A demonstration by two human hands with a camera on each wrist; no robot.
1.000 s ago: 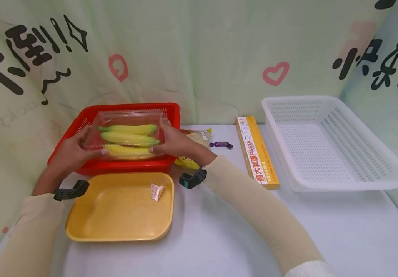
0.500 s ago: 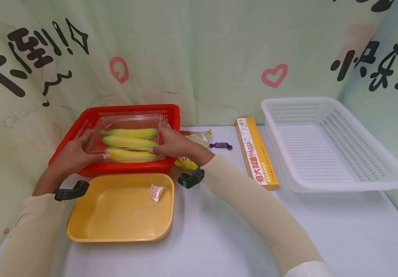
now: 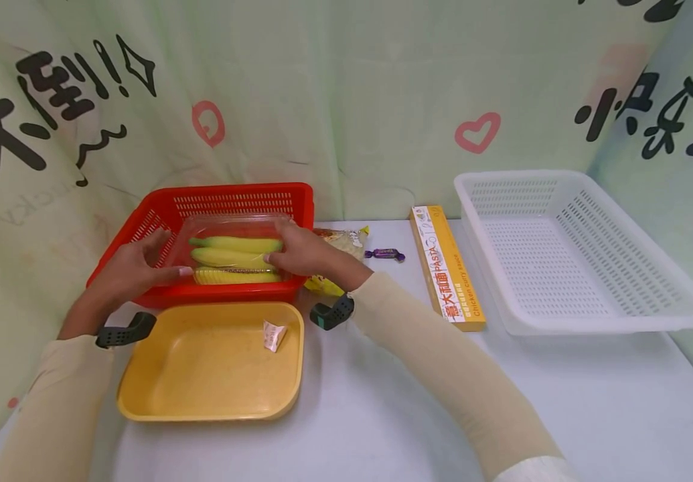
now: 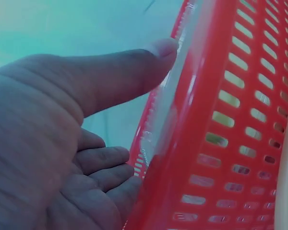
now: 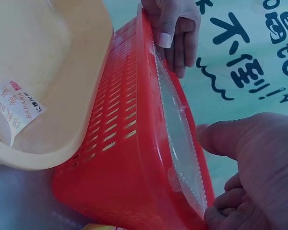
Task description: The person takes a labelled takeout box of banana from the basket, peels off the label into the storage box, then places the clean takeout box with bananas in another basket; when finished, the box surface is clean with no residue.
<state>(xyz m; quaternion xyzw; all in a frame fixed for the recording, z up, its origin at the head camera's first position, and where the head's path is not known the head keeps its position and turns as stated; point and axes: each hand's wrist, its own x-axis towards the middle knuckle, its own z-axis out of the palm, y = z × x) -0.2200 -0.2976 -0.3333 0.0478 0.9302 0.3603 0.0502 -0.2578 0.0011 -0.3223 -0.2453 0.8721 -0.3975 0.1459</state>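
A clear plastic container [image 3: 180, 251] with bananas [image 3: 232, 258] inside sits low in the red basket [image 3: 225, 292]. At its left end is my left hand [image 3: 132, 268], thumb and fingers apart; in the left wrist view those fingers [image 4: 113, 163] lie loosely bent beside the basket rim with nothing between them. My right hand [image 3: 313, 254] holds the container's right end, thumb over the front part and fingers at the far side. In the right wrist view its curled fingers [image 5: 225, 211] are right at the container's corner. The far fingertips are hidden in the head view.
A yellow tray [image 3: 201, 375] with a small paper sachet [image 3: 274, 336] stands in front of the basket. Right of the basket lie a yellow snack bag [image 3: 325, 284], a purple wrapped candy [image 3: 385, 254] and a pasta box [image 3: 448, 271]. A white basket [image 3: 599, 325] stands at the right.
The container has sunk down into the red basket and shifted slightly right. My left hand has come off its left end, while my right hand has stayed at the right end.
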